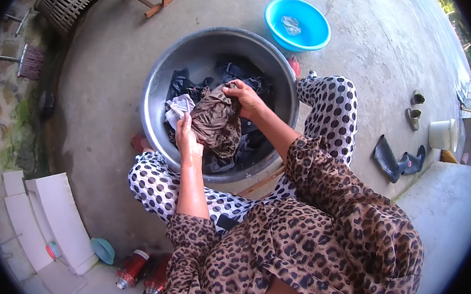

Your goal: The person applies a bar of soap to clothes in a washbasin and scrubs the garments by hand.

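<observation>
Between my two hands hangs a wet brown patterned garment (216,118), bunched up over a large metal basin (152,106). My left hand (188,139) grips its lower left side, and my right hand (245,97) pinches its upper right edge. A pale lilac-white cloth (178,108) lies just beside my left hand. Dark wet clothes (183,82) fill the bottom of the basin, partly hidden by the garment and my forearms. The basin stands on the ground between my knees.
A bright blue plastic basin (314,27) with a small light cloth in it stands beyond the metal one. Black boots (388,158) and a white bucket (443,135) are at the right. Red thermos flasks (133,268) stand at lower left; a wooden frame (160,1) is at the top.
</observation>
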Demonstrator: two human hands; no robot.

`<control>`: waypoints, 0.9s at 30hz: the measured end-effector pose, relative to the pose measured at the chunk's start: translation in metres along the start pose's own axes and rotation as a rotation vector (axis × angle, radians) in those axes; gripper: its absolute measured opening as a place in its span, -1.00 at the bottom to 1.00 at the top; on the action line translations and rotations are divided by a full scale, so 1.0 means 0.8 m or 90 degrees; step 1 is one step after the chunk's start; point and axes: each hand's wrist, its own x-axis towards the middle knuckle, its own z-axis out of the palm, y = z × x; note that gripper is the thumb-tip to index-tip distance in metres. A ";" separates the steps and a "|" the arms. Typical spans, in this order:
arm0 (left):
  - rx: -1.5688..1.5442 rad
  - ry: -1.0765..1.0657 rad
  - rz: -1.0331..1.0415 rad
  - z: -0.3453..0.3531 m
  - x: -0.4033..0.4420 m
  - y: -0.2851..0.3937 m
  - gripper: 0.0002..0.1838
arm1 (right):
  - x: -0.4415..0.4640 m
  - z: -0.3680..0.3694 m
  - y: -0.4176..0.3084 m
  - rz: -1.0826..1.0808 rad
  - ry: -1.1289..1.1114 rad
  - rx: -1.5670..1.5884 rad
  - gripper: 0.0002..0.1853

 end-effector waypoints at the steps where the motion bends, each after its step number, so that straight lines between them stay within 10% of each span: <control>1: 0.013 0.030 -0.032 -0.009 0.008 -0.010 -0.78 | 0.013 -0.014 0.021 -0.003 0.021 -0.048 -0.76; 3: -0.003 0.083 -0.099 -0.012 0.009 -0.016 -0.76 | -0.005 0.012 0.048 -0.334 -0.022 -0.484 -0.83; 5: 0.013 0.077 -0.189 -0.047 0.020 -0.023 -0.67 | -0.067 0.076 0.044 -0.350 -0.196 -0.689 -0.74; 7: -0.209 -0.170 -0.112 -0.066 0.008 -0.041 -0.64 | -0.125 0.115 0.057 -0.475 -0.274 -0.893 -0.69; 11: -0.211 -0.034 -0.258 -0.027 -0.028 -0.009 -0.60 | -0.134 0.109 0.088 -0.559 -0.346 -0.959 -0.65; 13: -0.206 -0.281 -0.121 -0.086 0.016 -0.078 -0.52 | -0.101 0.087 0.100 -0.492 -0.153 -0.957 -0.70; 16: -0.080 0.037 -0.162 0.000 -0.027 -0.063 -0.64 | -0.047 0.048 0.082 -0.404 0.074 -0.845 -0.69; 21: -0.165 0.001 -0.210 -0.046 -0.015 -0.095 -0.65 | -0.067 0.055 0.085 -0.475 -0.039 -1.017 -0.65; 24: -0.210 -0.078 -0.205 -0.086 -0.012 -0.112 -0.66 | -0.127 0.107 0.099 -0.513 -0.046 -1.019 -0.66; 27: -0.417 -0.606 -0.026 -0.024 -0.031 -0.069 -0.71 | -0.098 0.086 0.110 -0.569 -0.039 -0.995 -0.68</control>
